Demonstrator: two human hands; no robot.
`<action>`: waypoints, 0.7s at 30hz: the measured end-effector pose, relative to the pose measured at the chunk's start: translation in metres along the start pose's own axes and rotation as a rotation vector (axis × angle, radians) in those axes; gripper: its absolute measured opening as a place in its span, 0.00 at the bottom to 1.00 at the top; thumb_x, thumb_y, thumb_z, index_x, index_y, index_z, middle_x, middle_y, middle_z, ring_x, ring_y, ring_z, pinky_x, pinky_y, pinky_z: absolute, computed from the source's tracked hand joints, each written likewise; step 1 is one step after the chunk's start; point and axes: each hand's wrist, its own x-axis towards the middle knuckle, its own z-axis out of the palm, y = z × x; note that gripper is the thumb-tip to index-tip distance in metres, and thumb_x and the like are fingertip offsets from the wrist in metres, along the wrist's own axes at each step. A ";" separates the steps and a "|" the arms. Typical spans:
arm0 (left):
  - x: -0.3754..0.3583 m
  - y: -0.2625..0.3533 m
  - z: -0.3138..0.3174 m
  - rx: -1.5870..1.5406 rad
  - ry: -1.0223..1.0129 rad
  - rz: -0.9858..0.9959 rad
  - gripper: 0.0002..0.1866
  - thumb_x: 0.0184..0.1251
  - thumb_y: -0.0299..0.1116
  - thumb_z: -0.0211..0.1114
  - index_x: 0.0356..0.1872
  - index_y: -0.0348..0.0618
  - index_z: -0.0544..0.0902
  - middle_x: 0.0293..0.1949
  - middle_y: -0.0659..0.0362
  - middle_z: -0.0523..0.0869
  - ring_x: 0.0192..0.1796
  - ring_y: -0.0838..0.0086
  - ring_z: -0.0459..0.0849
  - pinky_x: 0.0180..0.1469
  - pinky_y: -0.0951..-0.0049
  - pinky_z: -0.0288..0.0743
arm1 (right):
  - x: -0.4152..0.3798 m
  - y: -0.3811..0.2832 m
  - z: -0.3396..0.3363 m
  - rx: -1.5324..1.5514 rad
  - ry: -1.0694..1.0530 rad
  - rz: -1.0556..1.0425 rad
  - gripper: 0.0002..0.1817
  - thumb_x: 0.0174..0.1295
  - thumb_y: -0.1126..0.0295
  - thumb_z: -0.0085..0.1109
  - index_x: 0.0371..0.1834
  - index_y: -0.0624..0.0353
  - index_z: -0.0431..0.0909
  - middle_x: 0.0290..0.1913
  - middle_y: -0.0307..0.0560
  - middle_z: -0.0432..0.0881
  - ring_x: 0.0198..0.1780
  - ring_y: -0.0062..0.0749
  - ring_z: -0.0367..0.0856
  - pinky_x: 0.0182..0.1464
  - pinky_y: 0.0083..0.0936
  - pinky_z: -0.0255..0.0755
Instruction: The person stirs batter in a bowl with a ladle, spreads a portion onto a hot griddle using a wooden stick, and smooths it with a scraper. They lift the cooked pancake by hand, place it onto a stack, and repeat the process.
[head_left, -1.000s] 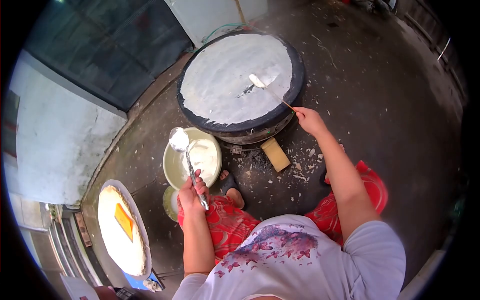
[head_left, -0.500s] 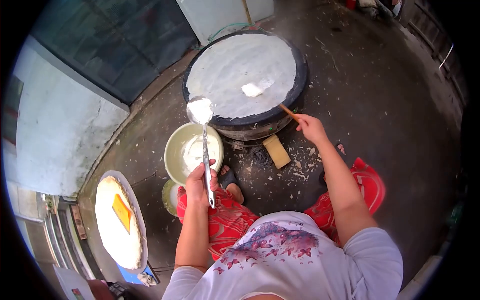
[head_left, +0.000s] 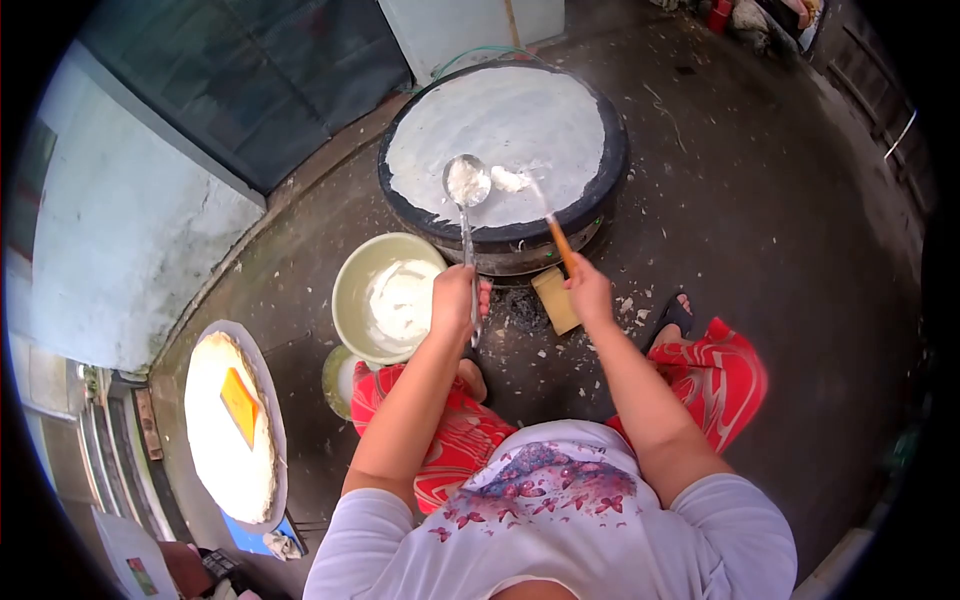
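Note:
My left hand (head_left: 455, 300) is closed round the handle of a metal ladle (head_left: 467, 232). The ladle's bowl carries white batter and is over the near left part of a round griddle (head_left: 612, 165). A thin white sheet of batter (head_left: 500, 110) covers most of the griddle's dark surface. In my right hand (head_left: 589, 292) is a spatula (head_left: 561, 246) with an orange-brown wooden handle; its pale end reaches over the sheet. Right by that end, a white lump of batter (head_left: 510, 180) sits close to the ladle's bowl.
A pale green bowl (head_left: 347, 300) with white batter stands left of the griddle, above a second, smaller bowl (head_left: 334, 382). Farther left, a stack of round flat sheets (head_left: 215, 440) bears an orange scraper (head_left: 239, 405). A yellowish block (head_left: 555, 300) lies before the griddle.
The ladle has moved rightward from the griddle's left edge to over the sheet, near the lump. My right hand has shifted left and down, and the spatula's handle now stands steeper.

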 end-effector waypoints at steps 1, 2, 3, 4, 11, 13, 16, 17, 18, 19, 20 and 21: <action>0.007 -0.002 0.004 -0.002 0.001 0.000 0.10 0.63 0.32 0.44 0.31 0.36 0.70 0.20 0.55 0.75 0.15 0.76 0.70 0.13 0.76 0.66 | -0.006 -0.008 0.008 -0.018 -0.022 -0.024 0.15 0.62 0.70 0.42 0.51 0.55 0.73 0.23 0.49 0.79 0.25 0.32 0.79 0.31 0.27 0.71; 0.012 -0.004 0.007 0.018 0.000 0.021 0.09 0.62 0.31 0.44 0.30 0.36 0.70 0.20 0.55 0.75 0.15 0.76 0.70 0.14 0.76 0.66 | -0.008 -0.016 0.011 -0.026 -0.079 -0.042 0.16 0.62 0.71 0.42 0.52 0.56 0.72 0.23 0.49 0.79 0.25 0.33 0.79 0.32 0.27 0.71; 0.018 -0.005 0.009 0.040 -0.001 0.043 0.08 0.62 0.30 0.44 0.29 0.36 0.70 0.20 0.55 0.75 0.15 0.76 0.70 0.14 0.76 0.66 | -0.009 -0.021 0.008 -0.025 -0.078 -0.043 0.16 0.62 0.71 0.42 0.52 0.56 0.72 0.23 0.49 0.79 0.25 0.33 0.79 0.32 0.27 0.71; 0.018 -0.004 0.012 0.047 0.009 0.055 0.08 0.61 0.28 0.44 0.29 0.36 0.70 0.20 0.56 0.74 0.15 0.76 0.70 0.14 0.76 0.66 | -0.010 -0.030 0.003 0.046 -0.104 -0.010 0.16 0.62 0.72 0.42 0.52 0.56 0.72 0.23 0.49 0.79 0.25 0.34 0.79 0.32 0.28 0.71; 0.038 -0.013 0.023 0.199 0.096 0.127 0.09 0.61 0.29 0.45 0.29 0.34 0.71 0.20 0.56 0.74 0.15 0.75 0.69 0.14 0.75 0.65 | -0.016 -0.023 0.030 0.021 -0.078 -0.026 0.17 0.63 0.73 0.41 0.55 0.54 0.70 0.22 0.46 0.79 0.22 0.23 0.77 0.31 0.23 0.71; 0.042 -0.016 0.025 0.196 0.114 0.092 0.11 0.62 0.30 0.44 0.27 0.33 0.70 0.17 0.53 0.73 0.13 0.72 0.68 0.12 0.74 0.63 | -0.023 -0.039 0.027 0.094 -0.162 0.069 0.17 0.63 0.73 0.41 0.55 0.54 0.71 0.20 0.44 0.77 0.20 0.21 0.75 0.27 0.21 0.70; 0.031 0.005 0.016 -0.203 -0.001 -0.100 0.11 0.64 0.31 0.45 0.31 0.32 0.70 0.20 0.56 0.72 0.15 0.75 0.67 0.14 0.77 0.63 | -0.020 -0.040 0.020 0.287 -0.206 0.125 0.16 0.63 0.68 0.44 0.53 0.53 0.72 0.16 0.40 0.75 0.15 0.19 0.71 0.18 0.19 0.66; 0.032 0.012 0.005 -0.530 -0.096 -0.256 0.11 0.65 0.32 0.45 0.33 0.32 0.70 0.21 0.56 0.71 0.16 0.76 0.66 0.15 0.79 0.63 | -0.015 -0.032 0.017 0.288 -0.205 0.124 0.16 0.63 0.68 0.44 0.53 0.53 0.72 0.16 0.40 0.75 0.15 0.19 0.71 0.18 0.19 0.66; 0.033 0.018 -0.011 -0.741 -0.284 -0.376 0.13 0.66 0.32 0.44 0.40 0.30 0.69 0.24 0.58 0.71 0.18 0.79 0.65 0.16 0.82 0.63 | -0.011 -0.024 0.012 0.329 -0.120 -0.022 0.16 0.63 0.68 0.44 0.54 0.52 0.72 0.17 0.39 0.74 0.15 0.18 0.70 0.18 0.19 0.65; 0.027 0.025 -0.019 -0.975 -0.420 -0.465 0.15 0.66 0.31 0.44 0.45 0.28 0.68 0.24 0.60 0.70 0.18 0.81 0.65 0.16 0.84 0.62 | -0.007 -0.020 0.007 0.367 -0.037 -0.168 0.16 0.63 0.68 0.45 0.54 0.52 0.72 0.17 0.39 0.74 0.14 0.17 0.68 0.18 0.19 0.65; 0.021 0.031 -0.025 -1.137 -0.521 -0.504 0.16 0.66 0.31 0.44 0.47 0.27 0.67 0.24 0.60 0.70 0.18 0.81 0.65 0.16 0.84 0.62 | -0.004 -0.024 0.000 0.407 -0.013 -0.087 0.16 0.64 0.67 0.45 0.54 0.52 0.72 0.19 0.39 0.74 0.16 0.15 0.67 0.19 0.18 0.65; 0.013 0.035 -0.028 -1.300 -0.622 -0.541 0.17 0.67 0.31 0.44 0.49 0.26 0.66 0.24 0.60 0.70 0.18 0.82 0.64 0.16 0.85 0.62 | 0.002 -0.030 -0.008 0.446 0.011 -0.005 0.15 0.64 0.67 0.45 0.53 0.52 0.73 0.21 0.39 0.75 0.17 0.14 0.67 0.20 0.17 0.66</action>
